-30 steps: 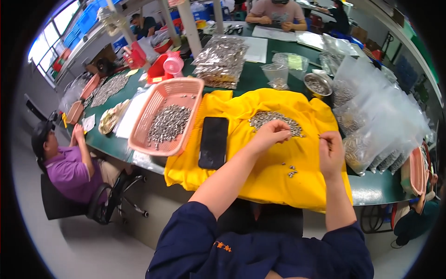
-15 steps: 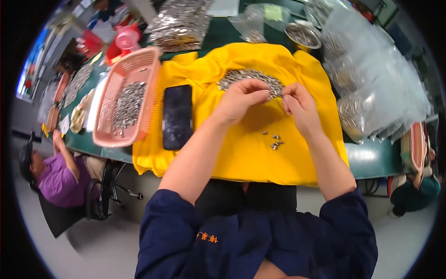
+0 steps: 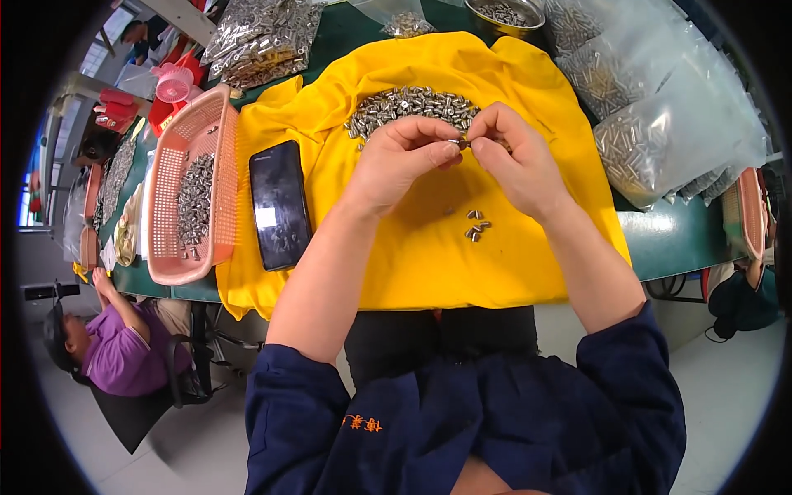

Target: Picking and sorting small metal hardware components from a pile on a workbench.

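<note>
My left hand (image 3: 404, 161) and my right hand (image 3: 516, 157) meet above a yellow cloth (image 3: 363, 276), fingertips pinched together. Between them shows a small metal piece (image 3: 460, 143), gripped from both sides; its exact kind is too small to tell. Just beyond the fingers lies a heap of small silvery metal parts (image 3: 404, 106), partly covered by my hands. Nearer to me, several loose metal parts (image 3: 476, 228) rest on the cloth below my right hand.
Left of my forearm lies a black phone (image 3: 279, 206), beside a pink plastic basket (image 3: 224, 132) holding metal parts. Bags of metal parts (image 3: 631, 153) crowd the right side; another bag (image 3: 264, 37) and a metal bowl (image 3: 528, 25) stand behind. A person in purple (image 3: 132, 351) sits far left.
My hands have come together, with fingertips now meeting at a small metal piece. The view has shifted, bringing the cloth and heap nearer the top left.
</note>
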`<state>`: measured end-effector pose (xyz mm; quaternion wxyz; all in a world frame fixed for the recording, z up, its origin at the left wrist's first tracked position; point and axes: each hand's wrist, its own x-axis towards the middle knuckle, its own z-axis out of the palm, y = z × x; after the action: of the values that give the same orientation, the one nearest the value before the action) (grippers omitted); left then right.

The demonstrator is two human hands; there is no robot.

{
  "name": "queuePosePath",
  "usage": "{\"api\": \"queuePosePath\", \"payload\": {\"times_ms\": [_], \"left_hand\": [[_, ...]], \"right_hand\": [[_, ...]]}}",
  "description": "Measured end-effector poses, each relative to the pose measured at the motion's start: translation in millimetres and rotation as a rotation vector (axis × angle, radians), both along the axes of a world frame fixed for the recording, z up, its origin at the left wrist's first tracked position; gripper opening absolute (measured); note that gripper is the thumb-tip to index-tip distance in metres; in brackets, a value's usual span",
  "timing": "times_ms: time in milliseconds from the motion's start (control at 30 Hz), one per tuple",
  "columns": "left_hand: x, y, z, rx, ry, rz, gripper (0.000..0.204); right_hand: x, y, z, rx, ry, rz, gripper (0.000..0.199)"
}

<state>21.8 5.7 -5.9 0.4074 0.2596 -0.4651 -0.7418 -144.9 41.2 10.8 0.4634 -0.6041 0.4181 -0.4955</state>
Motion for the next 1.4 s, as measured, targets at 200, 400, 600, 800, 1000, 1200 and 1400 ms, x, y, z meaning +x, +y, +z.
{"api": "queuePosePath", "payload": {"times_ms": [200, 400, 600, 800, 1000, 1200, 1400], "left_hand": [[1, -1, -1, -0.053, -0.067, 0.007, 0.016], [-1, 0, 5, -0.16, -0.178, 0.044, 0.014], [-7, 4, 4, -0.274, -0.302, 0.163, 0.013], [-8, 5, 4, -0.42, -0.333, 0.249, 0.011], [-1, -1, 2, -0.713, -0.664, 0.351, 0.014], [-1, 2, 1, -0.847, -0.785, 0.303, 0.014], [-3, 2, 6, -0.525, -0.629, 0.249, 0.011]], "right_hand": [[4, 2, 4, -0.144, 0.2, -0.08, 0.004], [6, 6, 9, -0.271, 0.456, -0.149, 0.003], [7, 3, 1, -0.235, 0.34, -0.191, 0.004], [-6, -5, 2, 0.442, -0.469, 0.204, 0.001], [-5, -9, -4, 0.163, -0.101, -0.054, 0.003], [-3, -8, -4, 0.087, 0.01, -0.102, 0.004], [-2, -6, -3, -0.042, 0.079, -0.133, 0.005]]}}
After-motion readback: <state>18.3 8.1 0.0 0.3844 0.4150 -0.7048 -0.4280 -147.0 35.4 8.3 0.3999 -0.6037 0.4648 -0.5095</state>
